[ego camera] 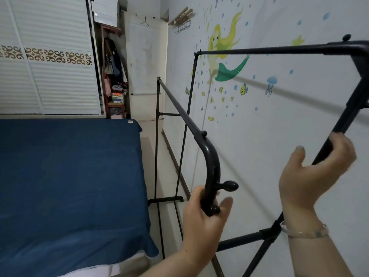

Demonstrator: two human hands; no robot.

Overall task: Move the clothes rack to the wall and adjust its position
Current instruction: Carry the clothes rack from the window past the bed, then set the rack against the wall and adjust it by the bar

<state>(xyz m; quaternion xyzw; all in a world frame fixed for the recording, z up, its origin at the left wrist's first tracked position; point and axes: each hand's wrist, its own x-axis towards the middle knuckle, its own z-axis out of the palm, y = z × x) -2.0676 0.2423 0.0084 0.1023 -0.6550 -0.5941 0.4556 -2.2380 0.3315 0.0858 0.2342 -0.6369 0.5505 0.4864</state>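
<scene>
The black metal clothes rack point(180, 110) stands in the narrow gap between the bed and the wall point(289, 116) on the right, its two top rails running away from me. No clothes hang on it. My left hand point(201, 216) grips the curved near end of the lower rail, just below a round knob. My right hand point(313, 172) is wrapped around the near upright on the wall side, with a clear bangle on that wrist. The rack's far foot point(165, 200) rests on the floor.
A bed with a blue cover point(69, 180) fills the left side, close to the rack. The wall carries mermaid and fish stickers point(225, 54). A white louvred wardrobe point(50, 56) and an open shelf with clothes point(114, 80) stand at the far end.
</scene>
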